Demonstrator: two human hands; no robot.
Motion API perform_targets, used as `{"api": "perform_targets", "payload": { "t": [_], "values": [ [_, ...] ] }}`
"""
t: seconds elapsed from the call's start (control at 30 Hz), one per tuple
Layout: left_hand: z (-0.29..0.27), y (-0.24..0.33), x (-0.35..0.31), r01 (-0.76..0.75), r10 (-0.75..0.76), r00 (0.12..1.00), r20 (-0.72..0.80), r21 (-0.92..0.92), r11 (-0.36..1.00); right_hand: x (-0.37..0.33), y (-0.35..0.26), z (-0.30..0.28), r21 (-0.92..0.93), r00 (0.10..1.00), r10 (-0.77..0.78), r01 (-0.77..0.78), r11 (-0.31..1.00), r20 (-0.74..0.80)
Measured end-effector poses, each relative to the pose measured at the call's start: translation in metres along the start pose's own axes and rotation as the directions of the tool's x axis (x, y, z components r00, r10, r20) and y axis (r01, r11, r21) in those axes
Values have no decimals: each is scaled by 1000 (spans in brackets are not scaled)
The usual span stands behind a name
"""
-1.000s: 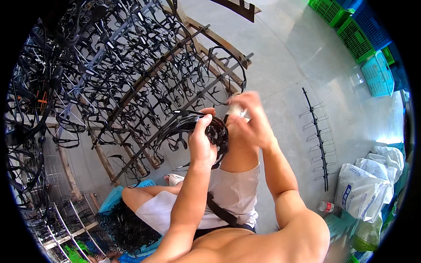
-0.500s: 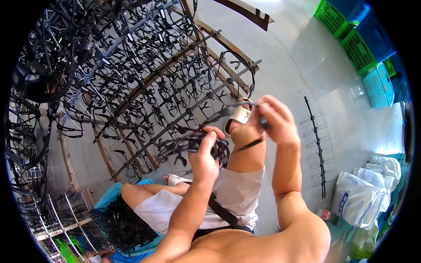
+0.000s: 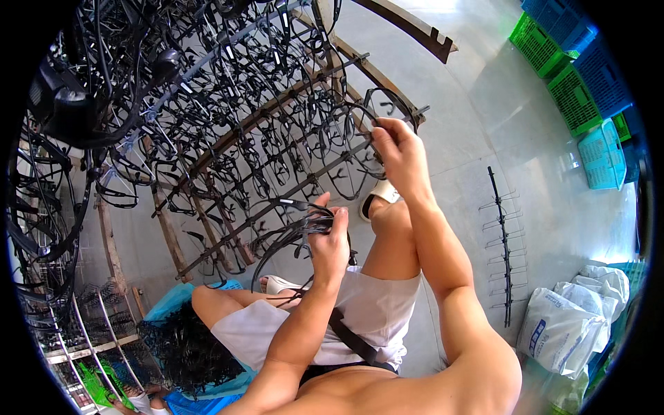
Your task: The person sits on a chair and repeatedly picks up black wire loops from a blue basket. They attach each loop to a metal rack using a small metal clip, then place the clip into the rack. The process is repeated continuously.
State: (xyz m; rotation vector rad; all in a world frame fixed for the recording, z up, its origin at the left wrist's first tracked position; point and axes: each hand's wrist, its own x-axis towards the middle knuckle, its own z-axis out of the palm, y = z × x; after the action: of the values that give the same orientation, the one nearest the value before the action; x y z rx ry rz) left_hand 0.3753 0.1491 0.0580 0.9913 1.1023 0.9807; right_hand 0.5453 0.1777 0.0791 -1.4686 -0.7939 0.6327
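My left hand [image 3: 330,243] is closed around a bunch of thin black glasses frames [image 3: 282,234], which fan out to its left above my lap. Farther forward, my right hand [image 3: 402,158] pinches a thin, curved black glasses frame [image 3: 358,111] at the right end of the rack's near bar [image 3: 325,169]. Whether that frame rests on the bar, I cannot tell. Many similar frames hang in rows from the rack [image 3: 242,124], beyond and to the left of my hands.
A blue-lined basket [image 3: 162,301] full of black pieces stands at my left. On the floor to the right lies a black rod with thin wire prongs [image 3: 505,242]. White bags [image 3: 564,321] and stacked green and blue crates [image 3: 575,100] stand farther right.
My right hand has moved forward and left, from above my knee to the end of the rack's near bar. My left hand stays above my lap with the bunch.
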Motion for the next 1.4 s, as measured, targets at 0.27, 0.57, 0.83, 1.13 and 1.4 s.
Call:
{"api": "perform_targets", "payload": {
  "t": [0.27,0.57,0.83,1.13,1.4],
  "values": [
    [-8,-6,5,28,-27,999,-42,14,1000,-8,-13,7,50,991,-42,49,998,-125],
    [-1,-7,6,-3,9,998,-56,105,995,40,42,18,-214,998,63,-58,975,15],
    [-2,-10,6,8,-2,998,-66,91,996,35,48,32,109,986,160,-164,980,44],
    [-5,-16,6,38,-33,998,-48,102,994,27,35,28,133,983,155,-168,977,103],
    [-5,-19,9,7,-1,999,-51,109,994,21,39,19,439,962,184,-258,861,204]
  ]
}}
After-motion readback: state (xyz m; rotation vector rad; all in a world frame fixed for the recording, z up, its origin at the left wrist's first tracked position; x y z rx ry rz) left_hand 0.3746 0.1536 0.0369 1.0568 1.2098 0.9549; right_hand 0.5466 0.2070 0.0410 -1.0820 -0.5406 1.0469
